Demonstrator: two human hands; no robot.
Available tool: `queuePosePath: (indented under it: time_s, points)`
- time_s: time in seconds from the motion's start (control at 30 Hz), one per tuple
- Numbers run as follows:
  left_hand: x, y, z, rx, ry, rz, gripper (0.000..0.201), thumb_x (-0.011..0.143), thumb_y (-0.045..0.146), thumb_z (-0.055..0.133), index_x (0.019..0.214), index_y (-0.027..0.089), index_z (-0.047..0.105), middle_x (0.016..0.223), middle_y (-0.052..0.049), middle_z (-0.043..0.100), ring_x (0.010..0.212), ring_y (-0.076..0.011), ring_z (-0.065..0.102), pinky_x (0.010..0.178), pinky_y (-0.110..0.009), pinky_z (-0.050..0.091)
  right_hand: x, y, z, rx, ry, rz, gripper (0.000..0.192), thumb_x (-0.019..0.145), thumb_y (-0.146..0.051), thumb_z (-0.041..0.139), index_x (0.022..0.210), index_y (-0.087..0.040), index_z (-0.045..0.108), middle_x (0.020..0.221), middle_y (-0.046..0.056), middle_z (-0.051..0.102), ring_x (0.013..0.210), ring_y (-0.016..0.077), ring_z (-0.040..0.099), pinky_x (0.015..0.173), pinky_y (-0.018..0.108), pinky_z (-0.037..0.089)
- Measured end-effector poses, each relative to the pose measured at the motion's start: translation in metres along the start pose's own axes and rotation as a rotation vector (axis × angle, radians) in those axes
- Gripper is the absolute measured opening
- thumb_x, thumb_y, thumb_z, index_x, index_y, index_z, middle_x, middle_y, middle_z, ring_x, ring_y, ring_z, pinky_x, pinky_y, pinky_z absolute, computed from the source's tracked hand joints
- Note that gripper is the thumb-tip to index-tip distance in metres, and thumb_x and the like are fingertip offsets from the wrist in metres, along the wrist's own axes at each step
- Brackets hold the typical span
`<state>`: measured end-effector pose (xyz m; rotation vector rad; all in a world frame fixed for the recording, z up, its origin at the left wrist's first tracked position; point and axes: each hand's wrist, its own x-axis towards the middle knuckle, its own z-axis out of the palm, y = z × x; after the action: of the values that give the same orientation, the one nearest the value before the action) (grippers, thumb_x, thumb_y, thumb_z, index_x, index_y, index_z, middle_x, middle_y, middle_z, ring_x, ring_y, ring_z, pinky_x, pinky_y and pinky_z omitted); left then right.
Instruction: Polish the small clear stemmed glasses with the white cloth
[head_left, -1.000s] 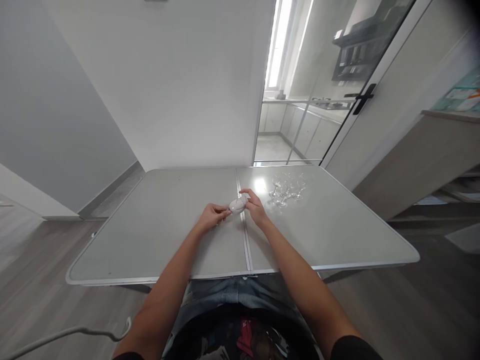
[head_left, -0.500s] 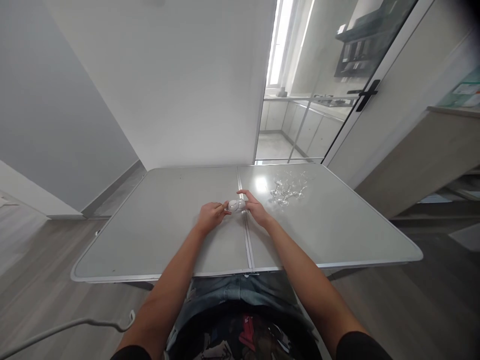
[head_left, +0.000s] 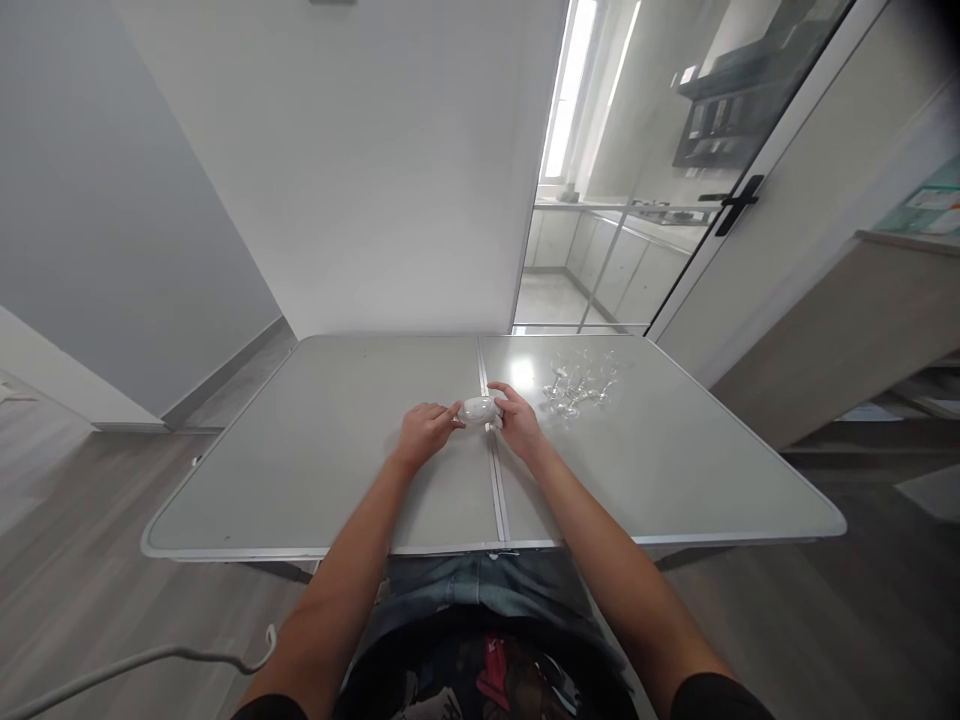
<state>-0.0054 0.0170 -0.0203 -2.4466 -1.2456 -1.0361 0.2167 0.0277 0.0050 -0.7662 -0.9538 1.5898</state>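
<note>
Between my two hands, just above the table's middle seam, is a small white oval object [head_left: 478, 409] with a shiny, clear-looking surface; its exact kind is too small to make out. My left hand [head_left: 429, 430] pinches its left end between thumb and fingers. At the other end, the thumb and fingers of my right hand [head_left: 519, 420] grip it, with the index finger stretched forward. To the right of my right hand lies a loose cluster of clear, glossy pieces [head_left: 574, 390], whose kind I cannot tell.
The pale folding table [head_left: 652, 470] has a metal rim and a seam down its centre. A white wall [head_left: 390, 200] and a glass door with a black handle [head_left: 739, 205] stand behind it. A grey cable [head_left: 172, 652] hangs at the lower left.
The white object and my right hand have shifted slightly to the right. More plain white shows on the object now. Both hands keep their hold.
</note>
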Motion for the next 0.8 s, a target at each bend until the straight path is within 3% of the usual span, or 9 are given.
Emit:
queuePosePath:
  time_s: [0.27,0.43,0.57,0.7,0.8]
  points:
    - [0.002,0.003,0.002,-0.076,0.025,-0.073,0.033,0.093,0.043,0.064,0.121,0.028,0.073,0.077,-0.007,0.075,0.069,-0.0175,0.063,0.068,-0.029,0.039,0.000,0.004,0.004,-0.083,0.117,-0.230,0.025,0.080,-0.035,0.064,0.103,-0.026,0.060,0.059,-0.007,0.046,0.056,0.0121,0.043,0.055,0.024,0.033]
    - [0.001,0.004,-0.001,-0.175,0.010,-0.153,0.032,0.090,0.045,0.067,0.116,0.028,0.076,0.074,-0.006,0.073,0.066,-0.0155,0.062,0.067,-0.027,0.040,0.005,0.001,-0.004,0.018,0.228,-0.338,0.025,0.084,-0.043,0.063,0.103,-0.027,0.058,0.071,-0.005,0.057,0.063,0.0122,0.053,0.061,0.024,0.041]
    - [0.002,0.003,-0.002,-0.317,0.126,-0.337,0.036,0.083,0.046,0.074,0.112,0.025,0.078,0.074,-0.004,0.072,0.060,-0.0125,0.056,0.067,-0.026,0.043,0.011,0.000,-0.012,0.058,0.267,-0.299,0.035,0.080,-0.043,0.071,0.109,-0.026,0.061,0.076,-0.005,0.059,0.069,0.0117,0.056,0.064,0.023,0.044]
    - [0.007,0.006,0.001,-0.586,0.272,-0.603,0.043,0.077,0.048,0.078,0.110,0.020,0.078,0.073,-0.001,0.067,0.059,-0.0116,0.052,0.063,-0.027,0.044,0.014,0.006,-0.008,0.035,0.234,-0.281,0.032,0.079,-0.047,0.073,0.095,-0.022,0.063,0.080,-0.002,0.063,0.071,0.0117,0.056,0.067,0.024,0.046]
    - [0.009,0.010,0.002,-0.711,0.299,-0.716,0.046,0.076,0.049,0.077,0.110,0.018,0.077,0.071,0.001,0.063,0.059,-0.0109,0.051,0.060,-0.026,0.044,0.015,0.010,-0.007,-0.076,0.340,-0.346,0.034,0.083,-0.053,0.070,0.089,-0.021,0.060,0.073,-0.003,0.060,0.065,0.0108,0.053,0.060,0.022,0.043]
